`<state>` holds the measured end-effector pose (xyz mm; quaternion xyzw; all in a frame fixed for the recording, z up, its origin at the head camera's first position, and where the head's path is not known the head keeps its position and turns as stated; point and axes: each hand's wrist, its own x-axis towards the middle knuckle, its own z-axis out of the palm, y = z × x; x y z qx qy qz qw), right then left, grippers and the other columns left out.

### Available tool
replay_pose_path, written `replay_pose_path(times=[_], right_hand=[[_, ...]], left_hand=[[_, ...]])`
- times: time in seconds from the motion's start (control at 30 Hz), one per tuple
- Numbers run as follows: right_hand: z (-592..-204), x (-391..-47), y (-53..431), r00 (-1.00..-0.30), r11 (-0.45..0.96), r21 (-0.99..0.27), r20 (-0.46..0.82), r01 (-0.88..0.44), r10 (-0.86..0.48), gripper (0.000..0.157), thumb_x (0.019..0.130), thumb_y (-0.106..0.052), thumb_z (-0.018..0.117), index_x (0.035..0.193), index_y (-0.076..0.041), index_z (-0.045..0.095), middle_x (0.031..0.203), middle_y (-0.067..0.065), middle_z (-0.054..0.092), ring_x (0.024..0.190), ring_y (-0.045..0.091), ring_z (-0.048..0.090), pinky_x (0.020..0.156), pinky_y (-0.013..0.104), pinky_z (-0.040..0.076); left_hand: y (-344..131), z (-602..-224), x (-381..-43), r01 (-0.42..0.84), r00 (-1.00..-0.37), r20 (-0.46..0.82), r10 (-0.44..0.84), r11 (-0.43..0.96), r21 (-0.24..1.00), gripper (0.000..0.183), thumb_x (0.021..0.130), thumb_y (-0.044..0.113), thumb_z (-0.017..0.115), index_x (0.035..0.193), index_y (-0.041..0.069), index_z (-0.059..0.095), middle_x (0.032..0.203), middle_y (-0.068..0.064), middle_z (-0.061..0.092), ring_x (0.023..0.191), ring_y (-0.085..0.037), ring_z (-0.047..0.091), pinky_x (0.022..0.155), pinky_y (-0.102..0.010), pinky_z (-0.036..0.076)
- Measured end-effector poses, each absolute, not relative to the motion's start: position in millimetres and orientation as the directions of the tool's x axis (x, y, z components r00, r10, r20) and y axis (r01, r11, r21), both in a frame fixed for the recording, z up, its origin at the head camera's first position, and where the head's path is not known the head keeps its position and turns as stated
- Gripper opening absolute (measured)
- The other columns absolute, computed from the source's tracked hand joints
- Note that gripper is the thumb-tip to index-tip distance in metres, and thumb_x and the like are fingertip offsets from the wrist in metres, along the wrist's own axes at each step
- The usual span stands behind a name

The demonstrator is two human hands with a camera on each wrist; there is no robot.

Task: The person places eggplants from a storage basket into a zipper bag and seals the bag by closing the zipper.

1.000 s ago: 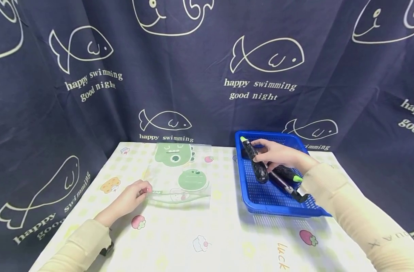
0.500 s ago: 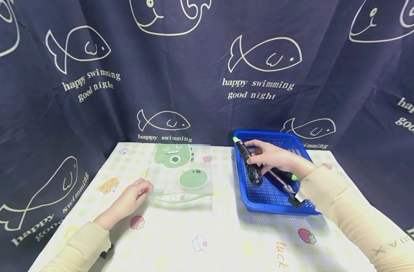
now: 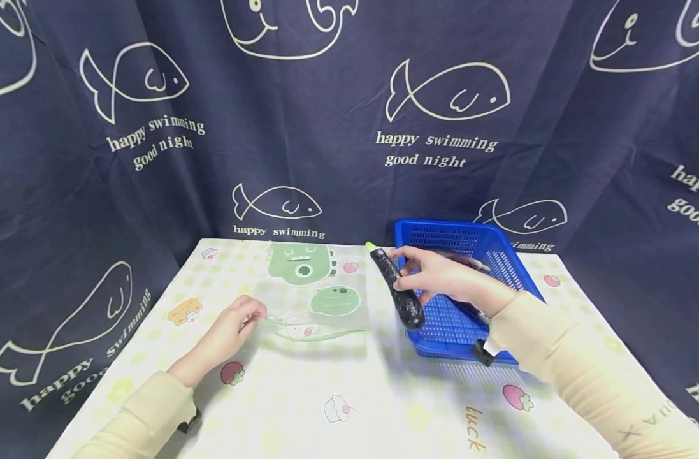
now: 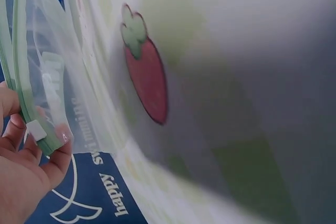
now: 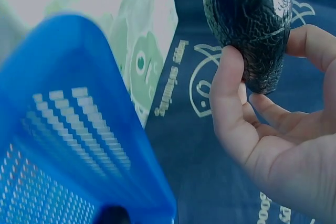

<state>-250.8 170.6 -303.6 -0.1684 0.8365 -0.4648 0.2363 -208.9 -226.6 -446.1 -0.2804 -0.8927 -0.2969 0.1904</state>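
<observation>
My left hand (image 3: 230, 330) pinches the near left corner of a clear zip bag (image 3: 334, 301) printed with green cartoon creatures. The bag's mouth, edged in green, gapes slightly toward me. In the left wrist view, a white slider (image 4: 35, 130) sits on the green zip strip between the fingers. My right hand (image 3: 448, 275) grips a dark, wrinkled eggplant (image 3: 396, 285) with a bright green stem end. It hangs at a slant over the left rim of the blue basket (image 3: 441, 349). In the right wrist view, thumb and fingers hold the eggplant (image 5: 251, 22) by its sides.
More dark eggplants (image 3: 466, 259) lie in the basket, partly hidden by the right hand and wrist. A patterned white cloth (image 3: 303, 408) covers the table. Behind it hangs a navy curtain (image 3: 338, 140) with fish prints.
My right hand has carried the eggplant leftward from above the basket's inside to past its left rim. The left hand has shifted slightly right with the bag's corner.
</observation>
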Motion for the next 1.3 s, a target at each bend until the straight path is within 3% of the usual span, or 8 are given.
replay_pose_path(times=[0.2,0.4,0.77,0.97,1.3], right_hand=[[-308,-239,154,-0.804,0.497,-0.864,-0.242,-0.076,-0.544,0.059,0.082,-0.011,0.067,0.135,-0.011,0.042,0.096,0.014,0.055,0.070,0.018,0.063,0.058,0.038,0.055],[-319,-232,142,-0.790,0.494,-0.867,-0.262,-0.059,-0.554,0.055,0.083,-0.010,0.067,0.132,-0.010,0.044,0.097,0.015,0.056,0.069,0.019,0.064,0.057,0.039,0.055],[-338,-221,120,-0.776,0.556,-0.819,-0.255,-0.144,-0.577,0.050,0.078,-0.011,0.070,0.123,-0.010,0.049,0.093,0.009,0.057,0.065,0.016,0.062,0.052,0.037,0.054],[-347,-214,109,-0.768,0.595,-0.743,-0.177,-0.306,-0.616,0.049,0.077,-0.013,0.070,0.122,-0.013,0.050,0.092,0.006,0.058,0.058,0.013,0.061,0.049,0.033,0.054],[-359,-206,97,-0.737,0.632,-0.571,-0.067,-0.525,-0.673,0.053,0.073,-0.017,0.069,0.123,-0.013,0.053,0.083,0.000,0.060,0.058,0.006,0.055,0.057,0.023,0.049]], left_hand=[[-217,-443,-210,0.569,-0.813,0.444,0.377,0.679,0.464,0.013,0.090,-0.001,0.058,0.092,0.012,0.058,0.087,-0.003,0.054,0.080,-0.009,0.048,0.070,-0.027,0.047],[-212,-443,-210,0.551,-0.823,0.439,0.362,0.697,0.459,0.016,0.088,-0.004,0.059,0.091,0.012,0.059,0.083,0.005,0.049,0.077,-0.008,0.047,0.069,-0.027,0.047],[-213,-445,-212,0.526,-0.839,0.424,0.341,0.710,0.468,0.016,0.087,-0.004,0.060,0.090,0.012,0.059,0.082,0.006,0.049,0.077,-0.008,0.048,0.069,-0.027,0.048],[-212,-446,-213,0.531,-0.834,0.440,0.333,0.703,0.473,0.017,0.086,-0.005,0.061,0.089,0.011,0.059,0.080,0.005,0.049,0.075,-0.008,0.047,0.067,-0.027,0.048],[-211,-446,-214,0.533,-0.832,0.443,0.333,0.699,0.476,0.018,0.086,-0.004,0.061,0.089,0.014,0.058,0.080,0.004,0.048,0.074,-0.008,0.046,0.065,-0.026,0.045]])
